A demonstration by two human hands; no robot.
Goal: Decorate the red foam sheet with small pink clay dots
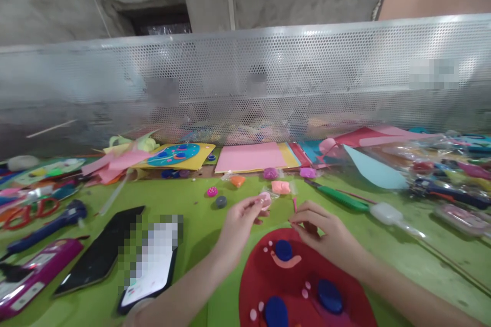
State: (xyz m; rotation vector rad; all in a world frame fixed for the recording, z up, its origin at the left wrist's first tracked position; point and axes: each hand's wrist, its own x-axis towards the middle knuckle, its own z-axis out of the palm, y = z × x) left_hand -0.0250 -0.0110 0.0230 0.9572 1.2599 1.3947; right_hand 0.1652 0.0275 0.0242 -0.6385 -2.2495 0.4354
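Observation:
My left hand (240,227) pinches a light pink lump of modelling clay (265,198) between thumb and fingers, above the green table. Over the far edge of a red disc (259,268), my right hand (326,230) has its thumb and fingertips drawn together; anything between them is too small to make out. The disc carries dark blue round pieces (284,250), small pink dots (305,293) and a curved coral clay strip (287,261). A thin pink sliver (295,205) lies just beyond my right fingertips. Farther back are an orange clay lump (237,180) and a wrapped peach one (281,187).
A lit phone (151,265) and a black slab (102,248) lie left, beside a blue glue gun (49,227) and red-handled scissors (32,212). Stacked coloured paper (249,157) sits before a perforated metal screen (245,82). A green-handled tool (343,199) lies right.

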